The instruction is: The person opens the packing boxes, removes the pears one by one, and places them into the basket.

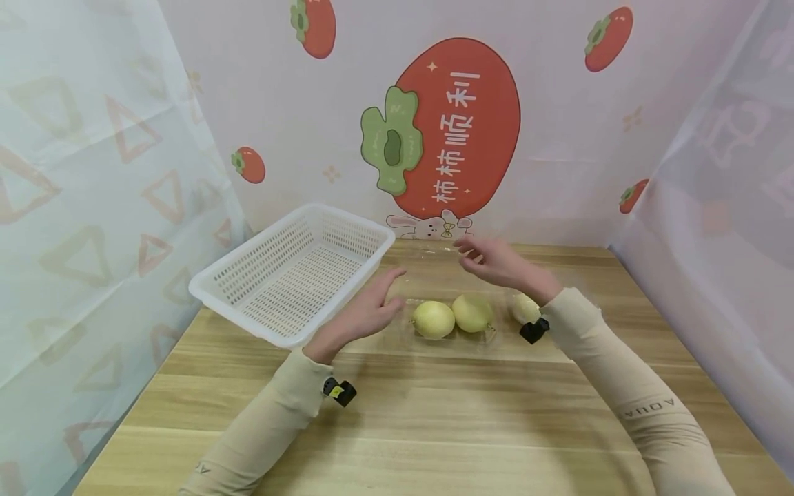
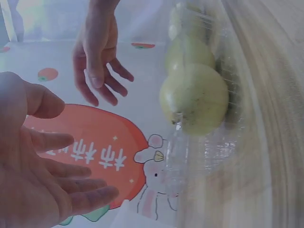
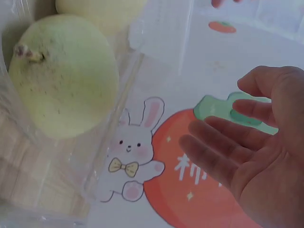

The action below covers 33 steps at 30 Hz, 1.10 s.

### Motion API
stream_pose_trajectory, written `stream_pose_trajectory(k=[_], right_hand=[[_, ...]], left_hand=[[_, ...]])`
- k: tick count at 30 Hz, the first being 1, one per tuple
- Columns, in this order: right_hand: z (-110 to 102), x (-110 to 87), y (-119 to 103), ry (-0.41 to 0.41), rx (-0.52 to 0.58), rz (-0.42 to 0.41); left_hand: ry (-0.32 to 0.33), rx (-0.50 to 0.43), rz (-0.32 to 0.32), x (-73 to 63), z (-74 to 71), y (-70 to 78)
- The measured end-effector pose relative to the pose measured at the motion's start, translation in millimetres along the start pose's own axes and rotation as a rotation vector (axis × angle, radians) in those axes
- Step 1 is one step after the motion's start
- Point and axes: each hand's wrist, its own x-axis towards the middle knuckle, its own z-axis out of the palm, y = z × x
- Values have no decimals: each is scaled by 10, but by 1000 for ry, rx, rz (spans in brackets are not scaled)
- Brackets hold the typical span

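Two pale yellow-green fruits like small melons, the left one (image 1: pixel 433 319) and the right one (image 1: pixel 473 313), lie side by side in a clear plastic box (image 3: pixel 102 156). My left hand (image 1: pixel 371 308) is at the box's left, fingers spread and apart from the fruits; its palm shows in the left wrist view. Farther back, over the box's far right part, my right hand (image 1: pixel 493 262) hangs with loosely bent fingers and holds nothing. Close by my right wrist, a third pale fruit (image 1: pixel 524 309) sits partly hidden behind the sleeve and wrist camera.
A white perforated plastic basket (image 1: pixel 298 275) stands on the left of the wooden table (image 1: pixel 397 441), its inside showing no contents. Behind the table rises a backdrop (image 1: pixel 552 151) printed with persimmons. Pale sheets (image 1: pixel 80 207) hang along both sides.
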Motion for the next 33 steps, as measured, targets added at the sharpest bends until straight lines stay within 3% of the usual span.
stream_pose_trajectory(k=[8, 16, 23, 33], right_hand=[[159, -102, -187, -87, -39, -54], [380, -175, -310, -84, -144, -98], [576, -181, -390, -133, -177, -160], [754, -171, -427, -135, -175, -212]], left_hand=[[45, 45, 48, -68, -144, 90], [86, 57, 92, -135, -355, 121], [179, 106, 146, -191, -582, 5], [254, 214, 111, -278, -834, -249]])
